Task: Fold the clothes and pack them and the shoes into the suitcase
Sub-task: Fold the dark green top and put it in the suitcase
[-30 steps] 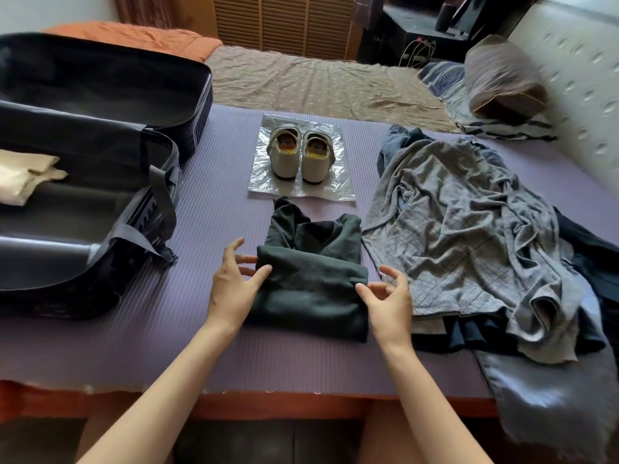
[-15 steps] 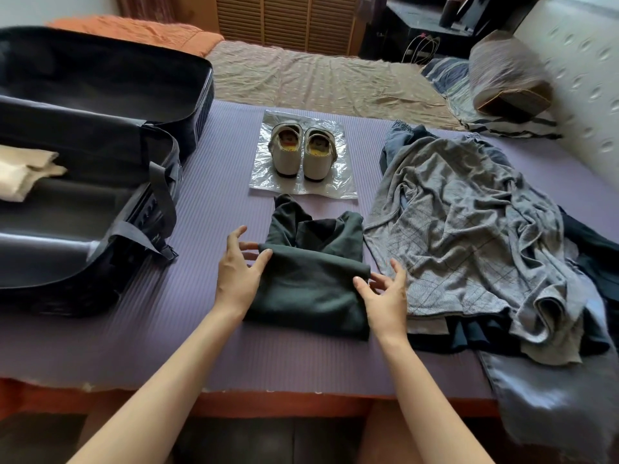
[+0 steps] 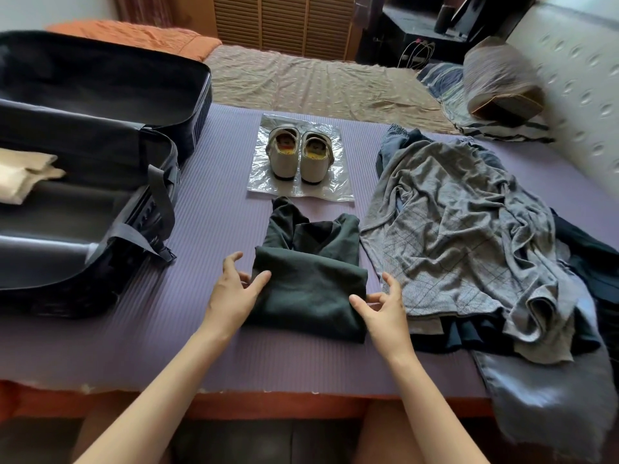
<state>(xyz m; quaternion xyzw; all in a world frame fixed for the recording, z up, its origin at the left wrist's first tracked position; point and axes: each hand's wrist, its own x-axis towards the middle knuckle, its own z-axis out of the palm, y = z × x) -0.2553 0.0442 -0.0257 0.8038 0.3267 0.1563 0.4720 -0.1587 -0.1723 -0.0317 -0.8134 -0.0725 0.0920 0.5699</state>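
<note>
Seeing the folded dark green garment (image 3: 308,289) flat on the purple mat (image 3: 207,229), near the mat's front edge, about mid-width. Far end is unfolded and trails toward the back edge.

Left grip (image 3: 234,293): bare hand at the garment's left side, fingers spread, thumb lying on top of the cloth. Right grip (image 3: 385,306): same at the right side, fingers spread and lightly bent, thumb tip on the fold edge. I see no pinch on either side.

Pair of white shoes (image 3: 298,155) just behind the garment, toes toward me, side by side on a clear plastic sheet (image 3: 338,192). Sheet's front edge almost meets the garment's far end.

Loose clothes pile (image 3: 452,229) covers the mat's right side, grey top uppermost, darker pieces under it, one hanging over the front right corner. Its left edge lies just beside the green garment.

Open suitcase (image 3: 100,82) sits on the mat's left side, lid up, with a folded beige item (image 3: 23,175) inside.

Pillow (image 3: 499,82) is on the bed past the back right corner.
</note>
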